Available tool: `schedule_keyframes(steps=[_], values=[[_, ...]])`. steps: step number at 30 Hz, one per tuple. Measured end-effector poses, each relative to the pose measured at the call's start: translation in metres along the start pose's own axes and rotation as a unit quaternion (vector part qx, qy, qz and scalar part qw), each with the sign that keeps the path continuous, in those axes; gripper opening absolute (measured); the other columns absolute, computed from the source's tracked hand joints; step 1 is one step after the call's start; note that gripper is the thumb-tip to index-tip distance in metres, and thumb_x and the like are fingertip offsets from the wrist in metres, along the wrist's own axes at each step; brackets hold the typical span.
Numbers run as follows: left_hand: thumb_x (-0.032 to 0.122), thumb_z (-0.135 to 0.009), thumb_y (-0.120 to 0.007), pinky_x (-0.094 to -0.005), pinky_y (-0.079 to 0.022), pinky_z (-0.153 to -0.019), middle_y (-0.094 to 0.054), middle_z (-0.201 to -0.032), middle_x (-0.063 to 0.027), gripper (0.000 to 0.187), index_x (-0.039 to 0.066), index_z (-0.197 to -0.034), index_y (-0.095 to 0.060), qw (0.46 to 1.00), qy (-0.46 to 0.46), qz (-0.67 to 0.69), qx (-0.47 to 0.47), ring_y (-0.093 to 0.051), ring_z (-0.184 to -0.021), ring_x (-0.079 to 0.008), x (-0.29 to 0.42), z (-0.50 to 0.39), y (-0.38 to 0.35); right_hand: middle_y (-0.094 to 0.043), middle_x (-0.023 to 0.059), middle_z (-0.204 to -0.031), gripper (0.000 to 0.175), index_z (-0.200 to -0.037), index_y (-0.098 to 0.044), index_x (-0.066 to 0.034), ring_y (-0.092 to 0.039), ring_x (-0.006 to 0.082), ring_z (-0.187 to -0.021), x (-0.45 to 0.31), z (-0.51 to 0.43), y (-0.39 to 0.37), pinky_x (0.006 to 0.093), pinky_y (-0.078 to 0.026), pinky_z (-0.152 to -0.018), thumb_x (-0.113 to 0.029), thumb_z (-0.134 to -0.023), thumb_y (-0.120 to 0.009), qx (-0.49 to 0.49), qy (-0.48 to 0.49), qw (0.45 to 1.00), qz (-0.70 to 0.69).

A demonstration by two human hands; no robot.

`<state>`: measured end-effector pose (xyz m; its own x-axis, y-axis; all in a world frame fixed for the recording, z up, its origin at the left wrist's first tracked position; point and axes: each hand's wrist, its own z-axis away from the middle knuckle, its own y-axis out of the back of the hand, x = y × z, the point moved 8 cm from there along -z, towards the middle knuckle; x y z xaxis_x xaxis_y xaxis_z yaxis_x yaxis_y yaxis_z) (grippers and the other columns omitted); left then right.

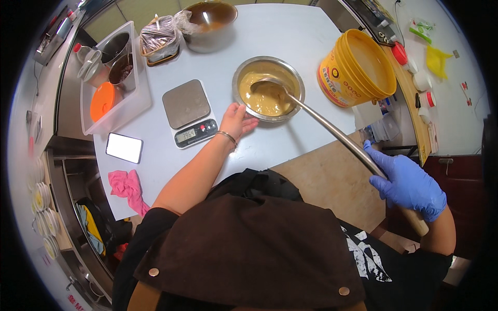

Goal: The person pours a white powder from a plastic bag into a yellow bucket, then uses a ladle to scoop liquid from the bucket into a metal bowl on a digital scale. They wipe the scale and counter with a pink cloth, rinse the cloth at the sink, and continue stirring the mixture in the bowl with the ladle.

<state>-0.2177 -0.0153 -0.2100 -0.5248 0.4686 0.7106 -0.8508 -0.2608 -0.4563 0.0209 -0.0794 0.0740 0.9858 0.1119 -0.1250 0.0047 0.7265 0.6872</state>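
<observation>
My left hand (236, 123), bare with a bangle at the wrist, holds the near left side of a stainless steel bowl (236, 86). Its thumb lies at the rim and its fingers spread along the outer wall. Thick, glossy tan paste (258, 102) fills the lower part of the bowl. In a blue disposable glove, my right hand (408, 186) grips the long handle of a metal ladle (334, 130) near its wooden end. The ladle's head rests in the paste, partly coated. Left of the bowl stands a digital kitchen scale (186, 104) with its display lit and a bare platform.
A yellow plastic bucket (330, 74) with pale contents stands right of the bowl. At the back are a large metal pot (208, 41) and a plastic-wrapped container (158, 39). Leftward lie a clear bin (136, 105) of containers, a phone (124, 148) and a pink cloth (126, 188).
</observation>
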Motion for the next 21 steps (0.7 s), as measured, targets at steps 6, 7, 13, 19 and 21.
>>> schedule_keyframes(steps=[6,7,13,19,21], values=[[0.025,-0.098,-0.039,-0.0328,-0.057,-0.075,-0.05,-0.095,-0.0097,0.02,0.006,-0.105,-0.04,1.0,-0.003,-0.009,-0.007,-0.061,-0.085,-0.0223,0.002,-0.001,-0.001,-0.058,0.0217,-0.068,0.055,-0.136,-0.034,-0.0022,-0.06,0.0343,-0.06,-0.002,-0.012,0.004,0.0401,-0.049,-0.062,-0.017,-0.087,-0.053,0.045,0.021,0.999,-0.001],[0.025,-0.098,-0.039,-0.0328,-0.057,-0.075,-0.05,-0.094,-0.0096,0.02,0.006,-0.104,-0.04,1.0,-0.005,-0.008,-0.004,-0.061,-0.085,-0.0223,0.003,-0.001,0.0,-0.058,0.0221,-0.068,0.055,-0.136,-0.034,-0.0018,-0.06,0.0351,-0.062,-0.003,-0.014,0.004,0.0407,-0.049,-0.062,-0.017,-0.087,-0.054,0.045,0.025,0.999,0.009],[0.024,-0.098,-0.039,-0.035,-0.056,-0.077,-0.053,-0.099,-0.0158,0.021,0.004,-0.105,-0.039,1.0,-0.016,-0.006,-0.005,-0.06,-0.087,-0.026,0.002,-0.001,-0.001,-0.058,0.0243,-0.072,0.056,-0.134,-0.035,0.0008,-0.058,0.0395,-0.069,-0.003,-0.004,0.001,0.0438,-0.048,-0.065,-0.018,-0.086,-0.054,0.04,0.044,0.998,0.033],[0.023,-0.098,-0.039,-0.0354,-0.056,-0.077,-0.053,-0.098,-0.0156,0.02,0.004,-0.105,-0.039,1.0,-0.011,-0.007,-0.002,-0.061,-0.088,-0.0261,0.002,-0.001,0.001,-0.059,0.0238,-0.077,0.06,-0.137,-0.03,0.0013,-0.058,0.039,-0.069,0.003,-0.009,0.003,0.0443,-0.048,-0.064,-0.016,-0.085,-0.055,0.13,0.094,0.982,0.1],[0.024,-0.098,-0.039,-0.0334,-0.056,-0.076,-0.051,-0.093,-0.0107,0.019,0.006,-0.103,-0.041,1.0,-0.006,-0.007,-0.006,-0.061,-0.085,-0.0227,0.001,-0.001,0.0,-0.059,0.0227,-0.076,0.063,-0.138,-0.028,0.0006,-0.059,0.0384,-0.068,0.004,-0.009,0.0,0.044,-0.048,-0.064,-0.016,-0.084,-0.056,0.165,0.095,0.972,0.137]])
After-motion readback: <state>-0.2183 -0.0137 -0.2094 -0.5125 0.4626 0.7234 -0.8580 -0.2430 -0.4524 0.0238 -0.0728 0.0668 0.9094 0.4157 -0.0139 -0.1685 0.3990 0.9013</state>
